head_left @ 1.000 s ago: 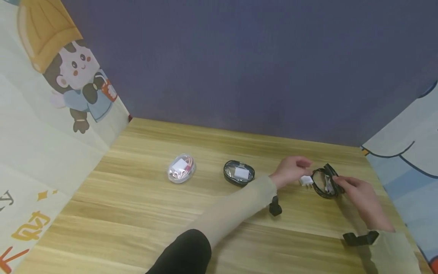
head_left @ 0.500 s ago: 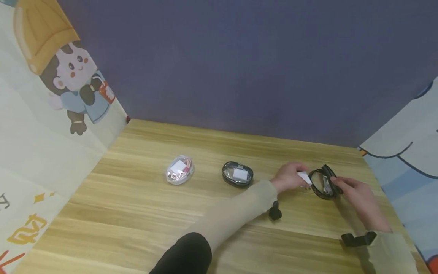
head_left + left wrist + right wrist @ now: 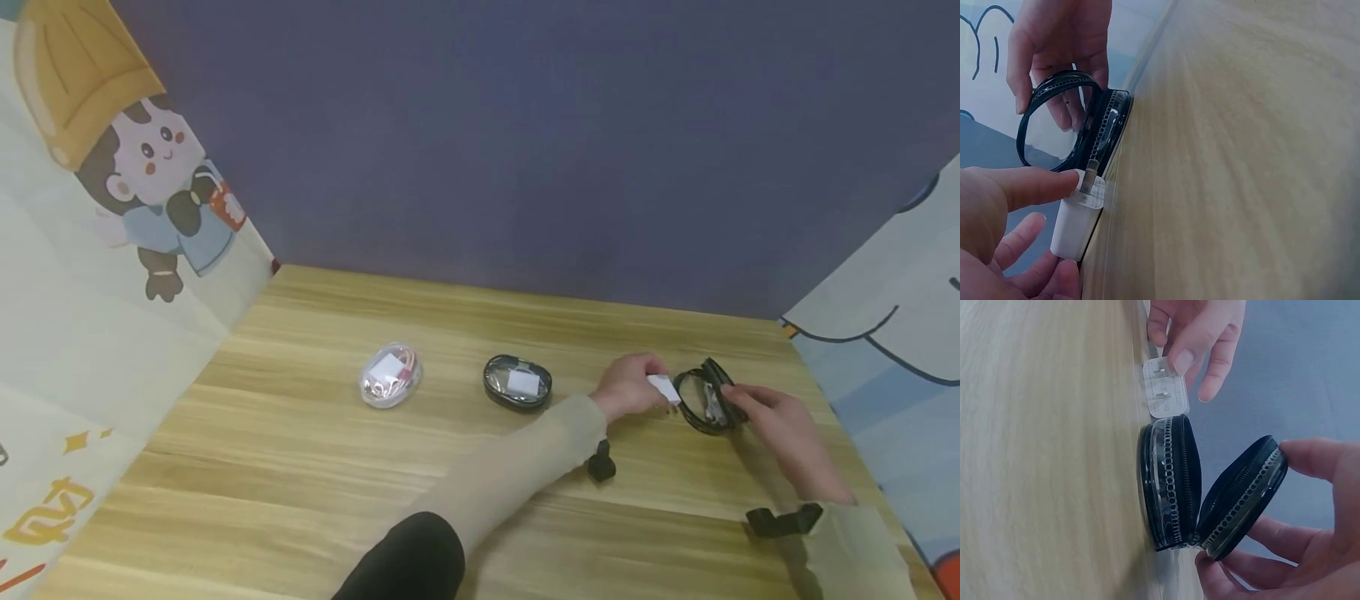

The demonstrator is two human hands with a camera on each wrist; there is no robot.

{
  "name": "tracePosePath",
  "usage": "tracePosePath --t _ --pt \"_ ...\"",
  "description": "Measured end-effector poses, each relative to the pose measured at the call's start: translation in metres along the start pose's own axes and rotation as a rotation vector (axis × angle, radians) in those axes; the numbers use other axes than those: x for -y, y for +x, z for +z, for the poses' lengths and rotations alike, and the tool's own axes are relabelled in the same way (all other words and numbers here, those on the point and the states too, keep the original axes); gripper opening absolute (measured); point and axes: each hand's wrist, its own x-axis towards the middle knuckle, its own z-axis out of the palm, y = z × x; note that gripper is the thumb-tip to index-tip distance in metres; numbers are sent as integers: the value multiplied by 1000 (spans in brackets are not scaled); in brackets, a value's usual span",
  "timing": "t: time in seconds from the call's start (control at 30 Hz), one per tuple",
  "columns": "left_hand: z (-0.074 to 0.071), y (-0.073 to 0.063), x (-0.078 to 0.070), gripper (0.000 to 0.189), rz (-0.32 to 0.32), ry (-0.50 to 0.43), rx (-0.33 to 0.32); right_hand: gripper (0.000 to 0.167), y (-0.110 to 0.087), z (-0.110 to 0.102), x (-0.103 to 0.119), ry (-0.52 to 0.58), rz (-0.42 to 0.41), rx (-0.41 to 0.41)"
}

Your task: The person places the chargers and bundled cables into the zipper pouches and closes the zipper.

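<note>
My left hand (image 3: 628, 387) pinches a white charger plug (image 3: 663, 388) between thumb and fingers. In the right wrist view its two prongs show. Right beside the plug stands a small clear zip case (image 3: 1169, 481) with black trim, unzipped. My right hand (image 3: 791, 433) holds its raised lid (image 3: 1244, 497) by the edge, thumb on one side and fingers on the other. A white cable (image 3: 712, 404) lies coiled in the lower half of the case. The metal end of a connector (image 3: 1090, 176) shows close to the plug in the left wrist view.
Left of my left hand lies another black-trimmed clear case (image 3: 517, 383), closed, with a white plug inside. Farther left is a white-trimmed case (image 3: 389, 377) with a plug and pink cable. A dark panel (image 3: 525, 150) borders the wooden table (image 3: 300, 483) behind.
My left hand has come down on the white charger plug and now pinches it, tilted slightly. My right hand still holds the case lid in about the same place.
</note>
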Motion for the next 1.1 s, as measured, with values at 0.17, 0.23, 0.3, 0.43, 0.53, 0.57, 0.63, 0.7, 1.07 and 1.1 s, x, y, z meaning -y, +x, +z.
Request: tracePosePath --t 0.17,0.23,0.3,0.43,0.53,0.57,0.63,0.7,1.07,1.1 --pt "1 1 1 50 36 72 7 90 0 0 -2 -9 1 -11" --pt "2 2 2 51 48 100 6 91 0 0 -2 -12 5 -5" --pt "3 2 3 51 46 115 5 92 0 -1 -3 -15 7 3" --pt "3 1 4 50 32 111 4 93 -1 -1 -3 -18 0 17" --pt "2 0 5 50 33 97 6 93 0 0 -3 -20 -2 19" --pt "1 0 6 50 33 87 4 93 0 0 -3 -19 -2 17" --pt "-1 1 6 51 41 61 -7 92 1 1 -3 -16 -10 12" --pt "-3 1 6 51 46 30 -16 89 2 2 -3 -14 -24 5" --pt "-1 -1 0 47 54 -125 -12 82 3 5 -7 -16 -61 -44" --pt "0 -1 -1 47 60 -133 -12 82 3 5 -7 -13 -61 -45"
